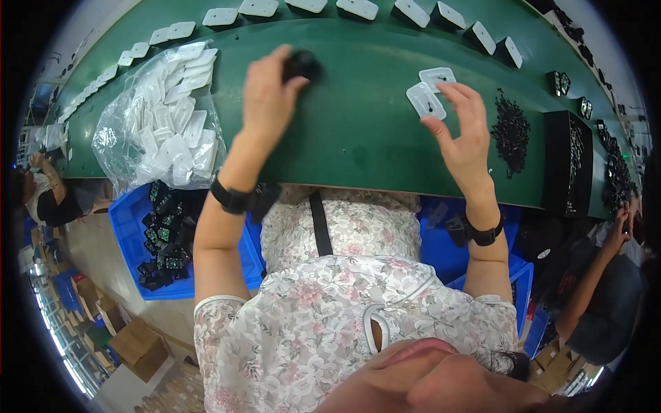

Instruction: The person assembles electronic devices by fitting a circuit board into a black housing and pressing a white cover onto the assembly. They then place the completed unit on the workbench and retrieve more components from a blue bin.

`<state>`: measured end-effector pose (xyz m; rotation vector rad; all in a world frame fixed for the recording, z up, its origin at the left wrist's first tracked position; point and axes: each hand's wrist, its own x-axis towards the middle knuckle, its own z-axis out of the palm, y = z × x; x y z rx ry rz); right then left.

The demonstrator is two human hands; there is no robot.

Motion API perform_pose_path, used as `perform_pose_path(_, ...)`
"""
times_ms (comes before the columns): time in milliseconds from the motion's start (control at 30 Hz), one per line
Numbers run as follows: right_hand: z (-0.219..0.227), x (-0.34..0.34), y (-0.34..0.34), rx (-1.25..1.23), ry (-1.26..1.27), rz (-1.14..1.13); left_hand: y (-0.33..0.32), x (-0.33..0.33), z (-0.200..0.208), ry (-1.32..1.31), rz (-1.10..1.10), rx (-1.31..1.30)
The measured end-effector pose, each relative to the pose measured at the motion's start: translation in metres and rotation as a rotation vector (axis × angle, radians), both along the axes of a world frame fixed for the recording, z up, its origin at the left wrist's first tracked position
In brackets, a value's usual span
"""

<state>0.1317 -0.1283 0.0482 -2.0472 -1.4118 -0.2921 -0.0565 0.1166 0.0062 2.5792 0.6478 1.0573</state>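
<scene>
My left hand [267, 96] grips a dark, rounded black housing [303, 65] between thumb and fingers above the green table; motion blurs it, so its details are lost. Two white rectangular plastic covers lie to the right, the nearer cover [426, 101] and the farther cover [436, 77] overlapping slightly, each with a small dark piece inside. Over their right side, my right hand [465, 127] has thumb and fingers apart, with the fingertips close to the covers' edges. Whether they touch is hard to make out.
A clear bag of white covers [165, 124] lies at the left, above a blue bin [124, 241] of black parts with green boards. Small black pieces [511, 134] are heaped at right beside a black box [559, 165]. White-topped units [358, 8] line the far side. Other people sit at both sides.
</scene>
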Motion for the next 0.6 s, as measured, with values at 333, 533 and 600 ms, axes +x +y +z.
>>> perform_pose_path(333,-0.003,-0.029,-0.04,0.153,0.419,-0.065,-0.106,0.059,0.009,-0.102,-0.713,-0.41)
perform_pose_path(533,-0.039,-0.005,-0.077,0.201,0.376,-0.428,-0.102,0.1,-0.008,0.144,-0.502,0.304)
perform_pose_path(600,-0.04,-0.008,-0.085,0.031,0.157,-0.476,-0.104,0.091,-0.007,0.162,-0.488,0.304)
